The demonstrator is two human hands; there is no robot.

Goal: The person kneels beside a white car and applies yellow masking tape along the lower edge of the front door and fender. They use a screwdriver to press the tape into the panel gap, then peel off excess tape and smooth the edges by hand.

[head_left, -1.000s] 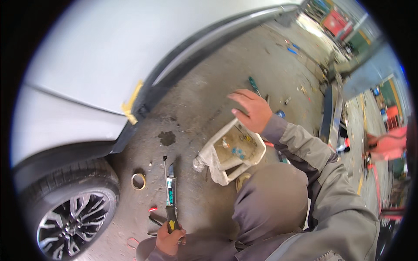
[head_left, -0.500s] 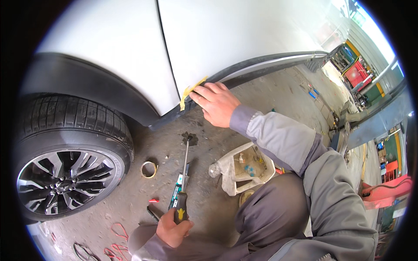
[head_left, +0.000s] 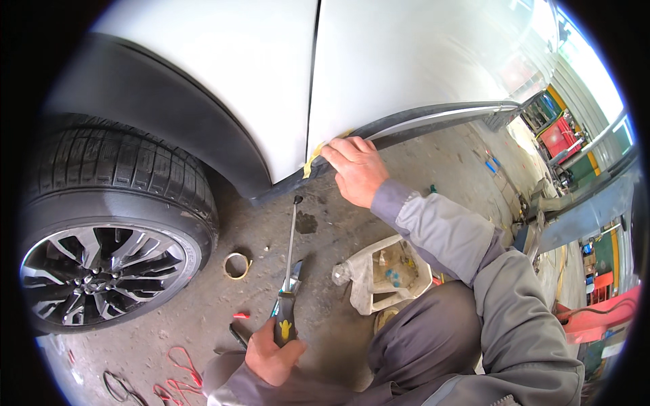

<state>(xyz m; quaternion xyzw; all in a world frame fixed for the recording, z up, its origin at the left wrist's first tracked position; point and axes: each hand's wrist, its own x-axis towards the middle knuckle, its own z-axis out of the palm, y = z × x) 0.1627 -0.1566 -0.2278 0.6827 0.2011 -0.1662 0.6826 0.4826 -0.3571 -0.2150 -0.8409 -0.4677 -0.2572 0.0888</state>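
Observation:
My left hand (head_left: 275, 355) is closed round the black handle with a yellow mark of a long, thin-shafted tool (head_left: 292, 237), which looks like a screwdriver. The shaft points away from me, and its dark, rounded tip is just short of the lower edge of the white car. My right hand (head_left: 357, 169) reaches to the bottom of the door (head_left: 406, 61), its fingers stretched out over a strip of yellow tape (head_left: 312, 162) near the dark sill trim (head_left: 284, 186). The fingertips rest on the tape and hide part of it.
A wheel (head_left: 101, 271) stands at the left under the dark arch trim. On the floor are a tape roll (head_left: 237, 266), a dirty white stool-like frame (head_left: 369, 298), a small red piece (head_left: 242, 315) and red cords (head_left: 181, 375). A red metal arm (head_left: 602, 314) juts in at right.
The view has shifted, so the car sits further right and lower. The tool's tip has moved away from me, closer to the sill. My right hand keeps its place on the tape.

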